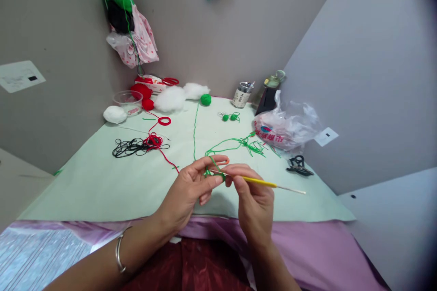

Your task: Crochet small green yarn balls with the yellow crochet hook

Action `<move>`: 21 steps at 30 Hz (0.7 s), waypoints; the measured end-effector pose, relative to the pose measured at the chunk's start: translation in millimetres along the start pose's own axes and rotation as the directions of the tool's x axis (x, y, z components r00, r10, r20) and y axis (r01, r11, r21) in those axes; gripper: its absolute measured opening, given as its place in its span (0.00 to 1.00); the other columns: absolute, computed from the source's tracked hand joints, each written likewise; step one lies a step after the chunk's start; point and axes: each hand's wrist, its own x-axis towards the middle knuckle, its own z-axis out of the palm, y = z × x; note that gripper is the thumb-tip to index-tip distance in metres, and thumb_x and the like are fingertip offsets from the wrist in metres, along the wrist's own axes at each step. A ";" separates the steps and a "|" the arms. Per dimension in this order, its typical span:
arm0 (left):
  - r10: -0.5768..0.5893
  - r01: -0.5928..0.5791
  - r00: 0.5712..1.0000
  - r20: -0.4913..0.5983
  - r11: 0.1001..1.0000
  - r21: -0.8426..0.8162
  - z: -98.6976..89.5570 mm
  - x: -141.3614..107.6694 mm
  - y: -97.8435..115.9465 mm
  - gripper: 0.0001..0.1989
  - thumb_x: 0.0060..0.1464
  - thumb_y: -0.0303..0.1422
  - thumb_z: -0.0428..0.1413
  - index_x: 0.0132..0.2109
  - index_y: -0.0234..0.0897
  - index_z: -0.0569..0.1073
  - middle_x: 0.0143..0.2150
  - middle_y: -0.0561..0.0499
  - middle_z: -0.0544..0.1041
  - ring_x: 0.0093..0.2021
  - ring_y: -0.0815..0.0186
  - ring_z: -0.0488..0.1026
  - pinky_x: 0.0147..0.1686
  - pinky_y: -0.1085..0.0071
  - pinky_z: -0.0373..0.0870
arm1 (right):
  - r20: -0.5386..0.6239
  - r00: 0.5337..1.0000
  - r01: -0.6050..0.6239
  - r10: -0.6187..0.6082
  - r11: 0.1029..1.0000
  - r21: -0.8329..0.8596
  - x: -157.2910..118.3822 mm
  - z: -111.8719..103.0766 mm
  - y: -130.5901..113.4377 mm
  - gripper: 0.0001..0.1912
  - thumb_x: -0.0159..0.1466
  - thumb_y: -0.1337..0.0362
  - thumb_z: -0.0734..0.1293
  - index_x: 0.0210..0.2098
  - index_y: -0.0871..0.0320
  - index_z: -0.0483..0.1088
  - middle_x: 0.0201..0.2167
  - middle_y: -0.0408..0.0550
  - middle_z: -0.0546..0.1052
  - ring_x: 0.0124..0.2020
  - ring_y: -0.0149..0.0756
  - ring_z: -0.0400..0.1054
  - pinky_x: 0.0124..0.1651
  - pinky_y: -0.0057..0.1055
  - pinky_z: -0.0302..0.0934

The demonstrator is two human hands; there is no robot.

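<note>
My left hand (193, 186) pinches a small piece of green crochet work (219, 175) between thumb and fingers, with green yarn looped over the raised index finger. In my right hand (254, 200) is a crochet hook with a yellow handle (259, 182); its metal tip reaches the green work beside my left fingertips. An orange-tipped item (224, 161) shows at my left index fingertip. One green strand (194, 134) runs back towards a green ball (205, 99), and more green strands (252, 146) lie beyond my right hand.
Black cord (128, 148) and red yarn (164, 121) lie left. White stuffing (170, 99), a clear tub (128, 102), a can (242, 95) and small green balls (233, 117) stand farther back. A plastic bag (283, 129) and black claw clip (299, 166) are right.
</note>
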 end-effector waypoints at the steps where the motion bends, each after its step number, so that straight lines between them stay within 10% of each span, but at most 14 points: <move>1: 0.012 -0.012 1.000 0.001 0.999 0.033 0.9 -0.9 -0.8 0.19 0.51 0.33 0.71 0.52 0.40 0.84 0.39 0.52 0.76 0.22 0.80 0.55 0.20 0.78 0.52 | -0.003 1.000 -0.004 0.004 1.000 0.001 -0.2 0.6 0.7 0.09 0.71 0.66 0.68 0.41 0.50 0.81 0.36 0.45 0.81 0.33 0.34 0.71 0.38 0.33 0.68; 10: 0.010 -0.013 1.000 0.028 0.996 0.092 -1.6 -2.8 -2.5 0.17 0.54 0.34 0.68 0.51 0.41 0.84 0.38 0.53 0.72 0.22 0.79 0.56 0.22 0.76 0.54 | -0.012 0.991 -0.127 0.130 0.979 0.159 0.3 -5.6 1.7 0.12 0.75 0.60 0.62 0.39 0.55 0.76 0.34 0.47 0.80 0.31 0.33 0.72 0.38 0.33 0.70; 21: 0.206 -0.183 0.978 -0.036 0.926 0.330 -2.2 -5.7 -7.9 0.14 0.58 0.31 0.66 0.51 0.42 0.84 0.33 0.55 0.70 0.25 0.76 0.57 0.26 0.74 0.55 | 0.238 0.910 0.407 -0.339 0.839 -0.360 -12.2 -11.6 -2.9 0.15 0.71 0.76 0.62 0.51 0.53 0.72 0.43 0.50 0.81 0.44 0.36 0.76 0.45 0.34 0.72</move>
